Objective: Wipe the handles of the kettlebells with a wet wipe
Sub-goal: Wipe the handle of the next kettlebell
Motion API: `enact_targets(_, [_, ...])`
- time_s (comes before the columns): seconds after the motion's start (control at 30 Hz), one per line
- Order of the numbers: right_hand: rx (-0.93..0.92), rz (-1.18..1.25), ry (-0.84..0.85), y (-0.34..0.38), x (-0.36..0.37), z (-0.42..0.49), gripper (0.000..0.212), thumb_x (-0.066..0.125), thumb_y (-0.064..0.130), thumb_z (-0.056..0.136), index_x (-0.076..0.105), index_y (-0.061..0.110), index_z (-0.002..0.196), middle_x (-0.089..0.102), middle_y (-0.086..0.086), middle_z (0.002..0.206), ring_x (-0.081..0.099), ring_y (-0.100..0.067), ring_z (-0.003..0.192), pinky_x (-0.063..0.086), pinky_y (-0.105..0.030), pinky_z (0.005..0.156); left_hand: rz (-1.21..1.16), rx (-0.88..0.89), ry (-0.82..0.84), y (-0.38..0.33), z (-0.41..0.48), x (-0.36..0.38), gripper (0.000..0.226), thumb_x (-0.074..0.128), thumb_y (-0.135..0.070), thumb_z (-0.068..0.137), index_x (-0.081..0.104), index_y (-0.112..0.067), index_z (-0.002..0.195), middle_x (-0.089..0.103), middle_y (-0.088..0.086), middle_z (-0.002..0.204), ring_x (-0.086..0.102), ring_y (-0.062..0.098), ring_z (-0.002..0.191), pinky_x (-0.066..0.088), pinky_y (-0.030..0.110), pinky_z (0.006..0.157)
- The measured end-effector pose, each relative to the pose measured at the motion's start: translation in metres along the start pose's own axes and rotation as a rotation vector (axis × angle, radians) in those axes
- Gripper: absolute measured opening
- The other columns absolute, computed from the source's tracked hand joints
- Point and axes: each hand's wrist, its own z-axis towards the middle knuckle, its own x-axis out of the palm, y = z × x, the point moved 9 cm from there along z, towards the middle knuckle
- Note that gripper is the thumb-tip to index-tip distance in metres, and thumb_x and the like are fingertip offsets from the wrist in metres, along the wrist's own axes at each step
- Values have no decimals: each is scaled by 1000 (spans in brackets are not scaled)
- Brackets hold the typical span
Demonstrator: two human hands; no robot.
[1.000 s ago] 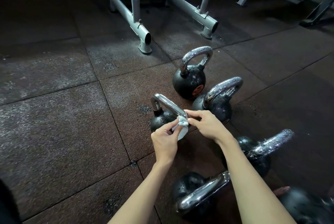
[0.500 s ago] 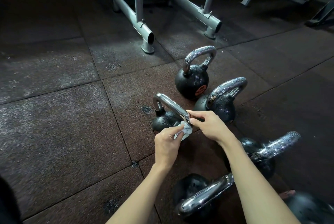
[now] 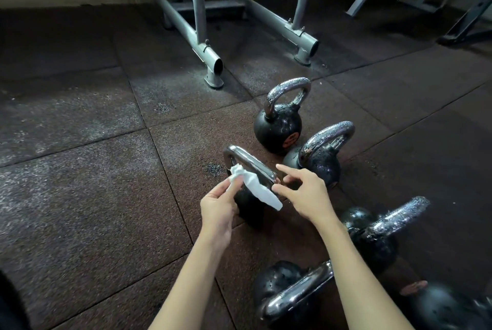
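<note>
Item 1, wet wipe [image 3: 262,192]: white, pinched at its crumpled end between the thumb and fingers of my left hand [image 3: 219,212]. That end sits just above the hand. The rest is a twisted strip slanting down and to the right, along the near side of the handle, with its free tail hanging between my two hands.

Item 2, handle [image 3: 253,162]: chrome bar of the nearest upright kettlebell [image 3: 247,207], long axis running from far left to near right. The black body stands on the floor below it, partly hidden by my left hand and the wipe.

Item 3, right hand [image 3: 306,192]: holds nothing, fingers spread and loosely bent, index finger pointing left over the bar's near end. Whether the thumb touches the bar I cannot tell.

Item 4, surroundings: far kettlebell [image 3: 278,130] and second kettlebell [image 3: 323,167], close together beyond my right hand. Right kettlebell [image 3: 372,244] and near kettlebell [image 3: 279,284] lie beside my right forearm. Grey machine frame [image 3: 191,37] further back. All rest on dark rubber floor tiles [image 3: 80,196].
</note>
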Motion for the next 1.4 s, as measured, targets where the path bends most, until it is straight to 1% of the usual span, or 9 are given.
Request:
enact_targets(0.1, [-179, 81, 86, 28, -8, -6, 71, 92, 26, 73, 63, 44, 136, 69, 10, 104, 44, -3, 57, 42, -14, 67, 47, -134, 61, -6, -5, 10, 22, 78, -12, 88, 79, -2, 107, 79, 9, 88, 56, 6, 53, 42, 15, 43])
enact_targets(0.27, [-239, 124, 161, 59, -12, -2, 58, 91, 28, 74, 71, 40, 128, 75, 20, 106, 32, -8, 59, 39, -22, 58, 231, -197, 120, 3, -2, 20, 19, 84, -20, 83, 83, -13, 100, 68, 6, 92, 34, 5, 54, 30, 15, 45])
enact_targets(0.47, [-127, 65, 153, 52, -11, -3, 37, 89, 25, 78, 78, 39, 110, 44, 17, 40, 26, -7, 42, 24, -18, 45, 321, -271, 257, 8, -8, 38, 9, 79, -22, 87, 85, -20, 92, 68, -7, 74, 30, 1, 51, 25, 11, 43])
enact_targets(0.6, [-57, 135, 175, 48, -17, -9, 31, 90, 16, 77, 82, 28, 105, 78, 12, 77, 57, 4, 48, 42, -11, 52, 398, -296, 329, 8, -11, 45, 13, 75, -31, 90, 85, -22, 89, 72, -10, 79, 35, 0, 55, 27, 10, 46])
enact_targets(0.7, [-9, 7, 44, 36, -36, -6, 27, 90, 20, 74, 83, 33, 96, 78, 17, 82, 72, 7, 81, 54, -15, 74, 476, -270, 182, 7, -2, 35, 25, 69, -39, 95, 80, -18, 102, 79, -9, 95, 43, 2, 62, 32, 17, 51])
enact_targets(0.87, [61, -247, -136, 44, -81, -21, 24, 83, 37, 77, 79, 43, 100, 74, 17, 83, 69, -11, 87, 56, -32, 78, 519, -14, -175, -10, 14, 36, 15, 84, -39, 83, 78, -26, 84, 75, -13, 86, 69, 10, 88, 55, 30, 85])
enact_targets(1.1, [147, -129, -198, 15, -105, -54, 36, 84, 28, 69, 67, 60, 67, 72, 23, 72, 71, -8, 83, 60, -38, 81, 702, 206, -308, -17, 3, 58, 24, 86, -39, 75, 73, -20, 83, 76, -8, 88, 72, 16, 91, 54, 31, 87])
enact_targets(1.23, [103, -85, -212, 23, -104, -46, 34, 83, 29, 69, 69, 60, 70, 73, 22, 72, 72, -7, 82, 60, -37, 80, 676, 226, -344, -18, -3, 52, 19, 85, -34, 72, 69, -23, 73, 70, -13, 75, 71, 15, 86, 53, 27, 84])
enact_targets(1.4, [94, -82, -139, 16, -83, -44, 24, 86, 30, 71, 74, 49, 79, 72, 20, 73, 70, -5, 83, 60, -38, 78, 628, 237, -299, -26, -21, 36, 26, 84, -24, 76, 62, -33, 67, 66, -22, 70, 65, -10, 71, 49, 10, 72])
